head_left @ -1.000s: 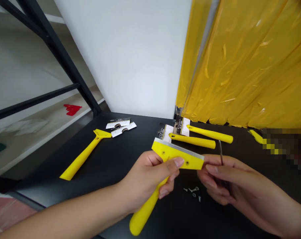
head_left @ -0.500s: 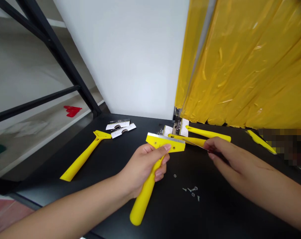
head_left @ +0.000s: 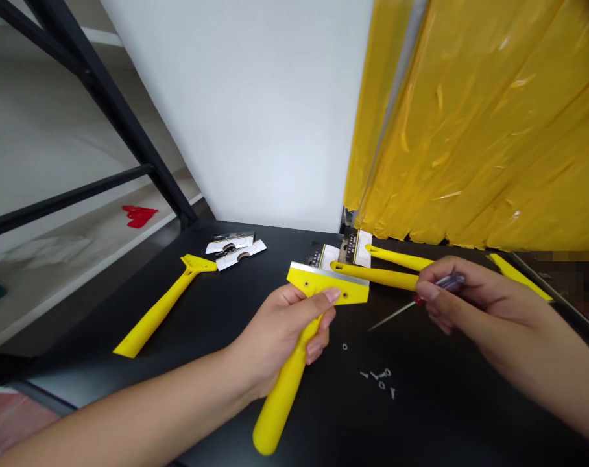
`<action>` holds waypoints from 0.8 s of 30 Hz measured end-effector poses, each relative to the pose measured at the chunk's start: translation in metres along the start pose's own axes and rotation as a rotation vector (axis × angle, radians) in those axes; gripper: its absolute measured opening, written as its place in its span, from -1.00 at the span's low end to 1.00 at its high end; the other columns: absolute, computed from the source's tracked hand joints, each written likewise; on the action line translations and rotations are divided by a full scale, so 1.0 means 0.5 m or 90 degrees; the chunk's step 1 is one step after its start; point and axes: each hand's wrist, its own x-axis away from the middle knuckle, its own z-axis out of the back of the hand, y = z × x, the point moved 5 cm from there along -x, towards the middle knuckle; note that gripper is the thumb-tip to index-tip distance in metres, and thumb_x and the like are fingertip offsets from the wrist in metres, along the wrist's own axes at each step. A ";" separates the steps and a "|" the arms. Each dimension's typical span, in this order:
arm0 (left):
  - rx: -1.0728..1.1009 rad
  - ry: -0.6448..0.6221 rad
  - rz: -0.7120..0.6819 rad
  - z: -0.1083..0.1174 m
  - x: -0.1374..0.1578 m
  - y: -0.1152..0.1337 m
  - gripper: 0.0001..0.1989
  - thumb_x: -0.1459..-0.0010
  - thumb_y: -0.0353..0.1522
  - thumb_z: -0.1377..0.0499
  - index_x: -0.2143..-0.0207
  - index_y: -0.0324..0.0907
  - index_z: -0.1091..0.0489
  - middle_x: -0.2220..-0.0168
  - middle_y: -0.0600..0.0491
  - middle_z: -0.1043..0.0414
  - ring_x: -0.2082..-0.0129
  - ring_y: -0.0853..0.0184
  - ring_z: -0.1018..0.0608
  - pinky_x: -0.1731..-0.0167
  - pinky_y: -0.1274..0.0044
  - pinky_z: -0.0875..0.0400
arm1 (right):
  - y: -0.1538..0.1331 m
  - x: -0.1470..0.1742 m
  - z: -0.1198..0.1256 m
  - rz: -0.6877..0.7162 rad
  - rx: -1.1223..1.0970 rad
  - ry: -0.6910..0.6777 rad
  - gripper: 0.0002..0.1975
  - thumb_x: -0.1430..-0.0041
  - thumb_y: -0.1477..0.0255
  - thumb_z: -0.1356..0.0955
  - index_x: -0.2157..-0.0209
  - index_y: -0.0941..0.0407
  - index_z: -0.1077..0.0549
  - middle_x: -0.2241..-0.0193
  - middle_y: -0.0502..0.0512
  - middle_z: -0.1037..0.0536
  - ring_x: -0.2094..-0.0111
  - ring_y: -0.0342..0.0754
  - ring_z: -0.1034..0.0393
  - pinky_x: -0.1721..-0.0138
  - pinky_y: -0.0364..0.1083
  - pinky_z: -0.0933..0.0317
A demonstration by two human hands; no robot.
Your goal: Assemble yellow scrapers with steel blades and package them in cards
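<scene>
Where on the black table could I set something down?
Bare table shows between the lone yellow handle and the left hand, and on the near side of the loose screws, right of the held scraper. Crowded: back right, where two yellow handles and printed cards lie by the right hand; back left holds white cards.

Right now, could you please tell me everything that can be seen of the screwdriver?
The screwdriver has a slim, metal-looking shaft, a red part where shaft meets handle, and a greyish-purple handle that looks like see-through plastic. The right hand grips it, hiding part of the handle; nothing else visibly touches it. The shaft slants down to the left, over the table. Its tip is too small to identify.
</scene>
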 end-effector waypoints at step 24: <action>0.024 -0.022 0.078 -0.005 0.007 -0.014 -0.52 -0.31 -0.08 -0.43 0.49 -0.18 -0.40 0.72 0.24 -0.17 0.75 0.56 -0.17 0.71 0.70 -0.09 | -0.051 0.057 -0.044 0.230 0.147 -0.144 -0.72 -0.64 0.31 -0.27 0.26 -0.01 -0.44 0.46 -0.10 -0.51 0.50 -0.17 -0.44 0.46 -0.16 -0.31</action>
